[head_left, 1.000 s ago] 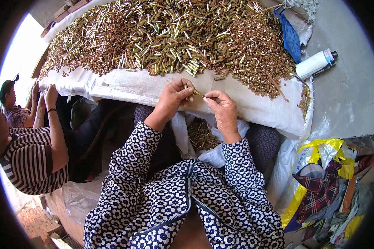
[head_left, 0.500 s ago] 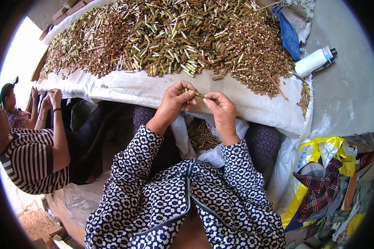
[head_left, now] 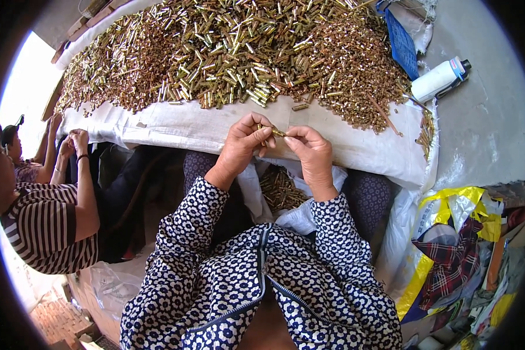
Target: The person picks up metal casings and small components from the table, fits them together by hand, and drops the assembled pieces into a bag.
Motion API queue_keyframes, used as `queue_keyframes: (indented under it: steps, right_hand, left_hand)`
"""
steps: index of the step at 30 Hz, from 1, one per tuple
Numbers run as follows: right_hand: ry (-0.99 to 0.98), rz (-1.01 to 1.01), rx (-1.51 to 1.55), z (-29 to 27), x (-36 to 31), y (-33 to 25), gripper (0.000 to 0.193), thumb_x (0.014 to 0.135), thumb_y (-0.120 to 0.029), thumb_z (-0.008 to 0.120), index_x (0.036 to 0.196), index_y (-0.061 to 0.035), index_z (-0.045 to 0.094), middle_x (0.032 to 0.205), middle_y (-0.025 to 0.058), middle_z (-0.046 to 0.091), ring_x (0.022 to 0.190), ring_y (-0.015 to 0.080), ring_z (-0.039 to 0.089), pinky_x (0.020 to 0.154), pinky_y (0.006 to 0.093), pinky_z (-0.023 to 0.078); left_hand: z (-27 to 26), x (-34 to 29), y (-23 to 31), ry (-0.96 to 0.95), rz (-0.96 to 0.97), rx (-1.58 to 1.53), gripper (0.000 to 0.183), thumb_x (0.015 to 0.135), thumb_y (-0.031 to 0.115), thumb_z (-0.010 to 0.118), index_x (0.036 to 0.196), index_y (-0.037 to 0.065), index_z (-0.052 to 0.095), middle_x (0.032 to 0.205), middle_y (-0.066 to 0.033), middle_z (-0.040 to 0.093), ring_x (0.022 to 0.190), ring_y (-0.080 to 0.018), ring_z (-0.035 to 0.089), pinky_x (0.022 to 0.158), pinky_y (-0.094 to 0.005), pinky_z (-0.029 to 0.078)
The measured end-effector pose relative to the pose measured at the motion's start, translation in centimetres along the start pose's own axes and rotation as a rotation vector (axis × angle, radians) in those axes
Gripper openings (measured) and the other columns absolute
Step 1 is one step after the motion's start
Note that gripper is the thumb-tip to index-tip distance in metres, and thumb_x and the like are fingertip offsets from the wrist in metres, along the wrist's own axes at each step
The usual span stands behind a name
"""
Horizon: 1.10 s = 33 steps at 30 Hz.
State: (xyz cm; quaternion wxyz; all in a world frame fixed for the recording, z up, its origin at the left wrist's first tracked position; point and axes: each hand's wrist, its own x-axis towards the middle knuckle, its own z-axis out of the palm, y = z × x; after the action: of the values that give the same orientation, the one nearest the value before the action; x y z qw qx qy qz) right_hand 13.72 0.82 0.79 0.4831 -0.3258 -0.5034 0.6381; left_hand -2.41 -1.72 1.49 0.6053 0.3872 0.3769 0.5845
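My left hand [head_left: 245,143] and my right hand [head_left: 310,150] meet at the near edge of a white cloth [head_left: 175,125], and their fingertips pinch a small brass tube [head_left: 276,132] between them. Behind the hands spreads a big heap of brass and copper-coloured tubes [head_left: 239,52] covering the cloth. In my lap, below the hands, a white bag holds a pile of sorted brass tubes [head_left: 281,189]. My sleeves are dark blue with white flowers.
On the left sits a person in a striped top [head_left: 44,224], hands raised at the cloth's edge; another person is behind. A white bottle [head_left: 438,80] and blue plastic piece [head_left: 401,42] lie at far right. Yellow bag and checked cloth [head_left: 452,251] lie at lower right.
Both hands stayed at the cloth's edge, working the small tube between the fingertips; they shifted only slightly. The person on the left raised their hands a little.
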Motion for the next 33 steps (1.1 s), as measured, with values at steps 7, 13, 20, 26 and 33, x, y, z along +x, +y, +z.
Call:
queue_keyframes:
  steps: [7,13,20,26,33]
  right_hand:
    - [0.035,-0.314,-0.312,-0.8,0.7,0.8,0.011,0.074,0.0,0.061,0.084,-0.0025,0.058,0.076,0.0025,0.058,0.068,0.0116,0.055,0.06,0.0232,0.044]
    - [-0.012,-0.45,-1.142,-2.3,1.1,-0.4,0.015,0.064,0.004,0.057,0.076,-0.0052,0.054,0.083,0.0112,0.057,0.079,0.0309,0.055,0.068,0.0376,0.045]
    - [0.35,-0.409,-1.423,-7.3,2.9,-1.5,0.02,0.071,-0.005,0.059,0.091,-0.0049,0.057,0.097,0.011,0.056,0.091,0.0267,0.053,0.081,0.0369,0.044]
    - [0.245,-0.433,-1.625,-7.5,3.9,-1.1,0.018,0.075,-0.008,0.056,0.092,-0.0038,0.056,0.093,0.0099,0.056,0.09,0.0264,0.051,0.08,0.0366,0.043]
    - [0.162,-0.439,-1.558,-5.6,4.4,-0.9,0.015,0.076,-0.006,0.054,0.09,-0.0039,0.057,0.091,0.0094,0.057,0.088,0.0262,0.052,0.078,0.0355,0.044]
  left_hand:
    - [0.5,0.7,-0.6,-0.011,0.11,0.43,0.008,0.087,0.011,0.052,0.089,0.003,0.05,0.069,-0.0031,0.058,0.059,-0.0101,0.055,0.046,-0.0229,0.041]
    - [2.5,1.1,-1.6,-0.106,0.399,1.199,0.01,0.076,0.001,0.054,0.084,0.003,0.049,0.076,-0.0164,0.056,0.068,-0.0367,0.055,0.058,-0.038,0.046]
    - [3.1,1.0,-1.9,-0.146,0.442,1.447,0.016,0.073,-0.003,0.048,0.088,0.003,0.045,0.079,-0.0164,0.054,0.067,-0.0359,0.056,0.057,-0.0392,0.047]
    - [0.1,1.3,0.0,0.13,0.096,0.532,0.009,0.087,0.003,0.039,0.092,0.003,0.046,0.08,-0.0049,0.054,0.07,-0.0102,0.055,0.053,-0.0204,0.048]
    - [-3.9,5.8,2.3,0.236,0.534,1.455,0.004,0.082,0.002,0.046,0.083,0.002,0.05,0.085,-0.0118,0.055,0.071,-0.0258,0.057,0.058,-0.0334,0.047]
